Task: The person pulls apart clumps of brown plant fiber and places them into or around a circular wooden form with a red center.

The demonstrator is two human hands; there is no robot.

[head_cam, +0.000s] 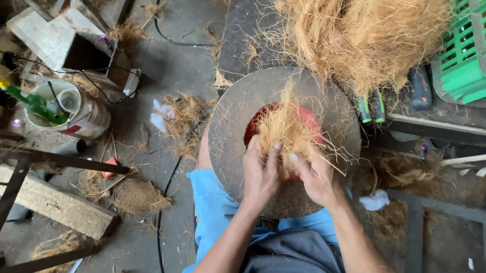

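A round grey board (230, 120) rests on my lap with a red bowl-shaped mould (252, 128) set in its middle. A tuft of brown coconut fibre (284, 128) fills the mould and spills over its rim. My left hand (260, 172) presses the fibre at the mould's near left edge, fingers curled into it. My right hand (314, 174) grips the fibre at the near right edge. A large heap of the same loose fibre (360, 20) lies just beyond the board.
A green plastic crate (473, 46) stands at the right. At the left sit a white bucket (82, 113) with tools in it, a wooden plank (51, 204), dark metal bars (8, 198) and cables on the dusty concrete floor.
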